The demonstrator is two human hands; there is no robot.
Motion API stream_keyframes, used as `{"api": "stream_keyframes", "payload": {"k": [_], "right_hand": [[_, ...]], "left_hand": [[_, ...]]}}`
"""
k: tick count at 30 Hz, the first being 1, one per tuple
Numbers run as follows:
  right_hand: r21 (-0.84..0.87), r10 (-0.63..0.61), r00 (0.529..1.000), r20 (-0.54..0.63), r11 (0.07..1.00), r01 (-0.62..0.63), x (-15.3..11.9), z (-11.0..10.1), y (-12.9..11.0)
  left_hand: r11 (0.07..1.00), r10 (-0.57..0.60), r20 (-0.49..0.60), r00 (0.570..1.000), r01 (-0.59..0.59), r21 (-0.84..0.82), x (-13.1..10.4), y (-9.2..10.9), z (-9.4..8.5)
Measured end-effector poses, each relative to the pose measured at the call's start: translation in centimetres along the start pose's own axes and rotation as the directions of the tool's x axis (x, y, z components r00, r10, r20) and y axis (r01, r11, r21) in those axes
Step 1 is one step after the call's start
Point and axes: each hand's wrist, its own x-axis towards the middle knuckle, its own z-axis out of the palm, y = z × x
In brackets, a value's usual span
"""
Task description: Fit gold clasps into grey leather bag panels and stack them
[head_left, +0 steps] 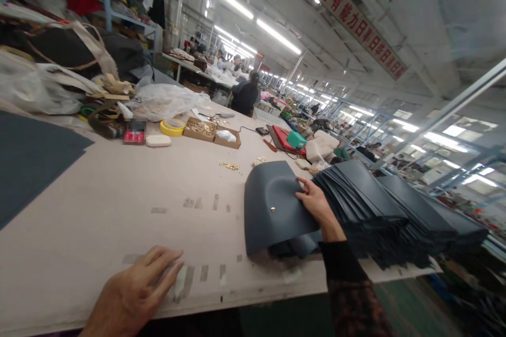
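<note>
A dark blue-grey sheet (276,195) with a small metal piece (272,209) on it curves up from the table, right of centre. My right hand (316,202) grips its right edge, thumb and fingers at the border. Near the front edge of the table (118,184), my left hand (138,284) rests with fingers spread a little and nothing in them. Small gold metal parts (230,166) lie beyond the sheet. Close to my right forearm stands a stack of similar dark sheets (356,189).
Cardboard boxes of gold parts (200,129), yellow tape (172,126) and plastic bags (166,100) sit at the back. A large dark sheet (35,160) lies at left. Red folders (282,139) and more dark stacks (419,205) are at right. A person (245,96) sits beyond the table.
</note>
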Motion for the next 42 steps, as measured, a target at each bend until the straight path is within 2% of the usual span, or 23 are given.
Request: {"api": "stream_keyframes", "payload": {"k": [3, 4, 6, 8, 11, 14, 16, 20, 23, 24, 26, 28, 29, 30, 32, 35, 37, 39, 40, 42], "right_hand": [[-0.272, 0.095, 0.995, -0.032, 0.957, -0.100, 1.9, -4.1, 3.7], [-0.319, 0.107, 0.993, -0.052, 0.940, -0.118, 2.0, -4.6, 4.6], [-0.394, 0.092, 0.991, -0.099, 0.911, -0.124, 1.6, -4.3, 5.5], [-0.450, 0.024, 0.995, -0.097, 0.891, -0.066, 0.4, -2.4, 5.3], [-0.463, -0.117, 0.992, 0.041, 0.878, 0.122, -1.9, 2.4, 3.4], [-0.572, -0.215, 0.960, 0.179, 0.771, 0.279, -3.3, 6.9, 0.7], [-0.659, -0.213, 0.953, 0.214, 0.689, 0.302, -3.2, 8.8, -0.6], [-0.715, -0.147, 0.967, 0.209, 0.652, 0.253, -1.8, 9.8, -1.5], [-0.732, -0.114, 0.972, 0.207, 0.641, 0.231, -1.0, 9.8, -1.6], [-0.714, -0.126, 0.969, 0.215, 0.657, 0.244, -1.0, 10.1, -1.9], [-0.553, -0.194, 0.950, 0.244, 0.777, 0.300, -1.9, 11.0, -2.9], [-0.214, -0.295, 0.905, 0.307, 0.905, 0.368, -4.3, 12.4, -4.8], [-0.026, -0.357, 0.870, 0.341, 0.921, 0.388, -5.9, 13.1, -6.1], [0.132, -0.425, 0.827, 0.368, 0.904, 0.406, -7.8, 13.8, -7.6], [0.338, -0.574, 0.726, 0.379, 0.816, 0.469, -11.4, 15.1, -10.8], [0.484, -0.751, 0.560, 0.351, 0.657, 0.578, -15.2, 16.7, -15.4], [0.546, -0.806, 0.464, 0.368, 0.591, 0.594, -16.6, 17.4, -17.6], [0.581, -0.810, 0.431, 0.398, 0.586, 0.565, -17.4, 18.1, -19.0], [0.589, -0.797, 0.440, 0.413, 0.603, 0.538, -17.8, 18.4, -19.5], [0.591, -0.758, 0.492, 0.428, 0.646, 0.482, -18.6, 19.2, -20.2]], "left_hand": [[0.994, -0.097, 0.063, 0.993, 0.100, -0.035, -0.2, -0.6, 0.6], [0.987, -0.142, 0.082, 0.986, 0.147, -0.056, -0.3, -0.6, 0.7], [0.970, -0.204, 0.125, 0.971, 0.217, -0.107, -0.2, -0.5, 0.8], [0.940, -0.274, 0.166, 0.947, 0.300, -0.160, 0.0, -0.4, 0.6], [0.845, -0.415, 0.248, 0.875, 0.472, -0.252, 0.8, 0.0, -0.2], [0.725, -0.530, 0.322, 0.785, 0.616, -0.309, 1.8, 0.2, -1.0], [0.662, -0.563, 0.365, 0.741, 0.669, -0.338, 2.1, 0.2, -1.3], [0.499, -0.606, 0.459, 0.649, 0.760, -0.416, 2.1, 0.6, -2.7], [0.380, -0.607, 0.496, 0.621, 0.775, -0.505, 2.0, 1.4, -4.3], [0.353, -0.610, 0.492, 0.621, 0.769, -0.533, 1.9, 1.5, -4.8], [0.316, -0.630, 0.467, 0.621, 0.754, -0.576, 1.7, 1.6, -5.3], [0.314, -0.644, 0.434, 0.630, 0.735, -0.601, 1.3, 1.6, -5.6], [0.322, -0.643, 0.420, 0.640, 0.724, -0.610, 1.0, 1.6, -5.7], [0.326, -0.636, 0.417, 0.650, 0.716, -0.618, 0.8, 1.6, -5.9], [0.306, -0.610, 0.439, 0.660, 0.707, -0.637, 0.3, 1.5, -6.3], [0.256, -0.590, 0.461, 0.663, 0.695, -0.672, -0.3, 1.3, -7.4], [0.266, -0.611, 0.431, 0.664, 0.685, -0.678, -0.8, 1.1, -8.1], [0.325, -0.637, 0.393, 0.664, 0.693, -0.643, -1.3, 0.9, -8.6], [0.371, -0.645, 0.374, 0.667, 0.701, -0.609, -1.6, 0.8, -8.7], [0.482, -0.643, 0.325, 0.693, 0.697, -0.531, -2.2, 0.7, -8.8]]}}
